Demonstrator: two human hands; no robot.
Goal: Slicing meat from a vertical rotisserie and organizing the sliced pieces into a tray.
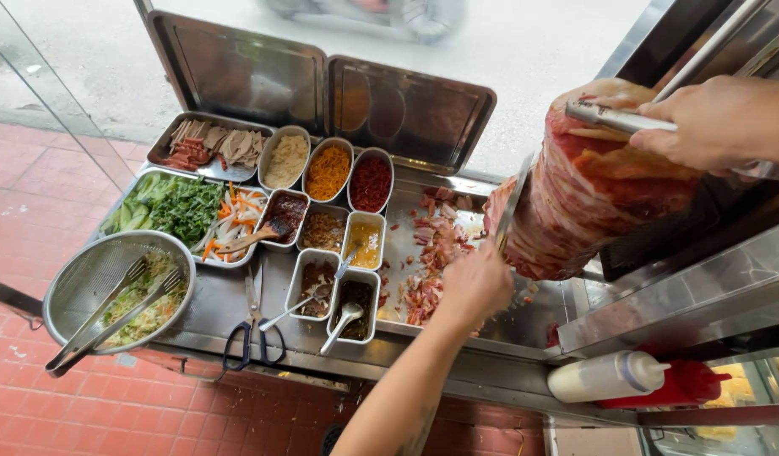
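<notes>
Left hand (474, 287) closed on knife (512, 203), blade upright against meat cone (592, 186); right hand (719, 122) clamps tongs (617, 118) at its top.

A street food stall, open to the pavement. A vertical spit of stacked meat (592, 181) fills the right of the frame; metal tubs of toppings and sauces (326, 224) line a steel counter (507, 325) at centre, squeeze bottles (609, 377) sit lower right, and red paving bricks (35, 181) show at left.
</notes>
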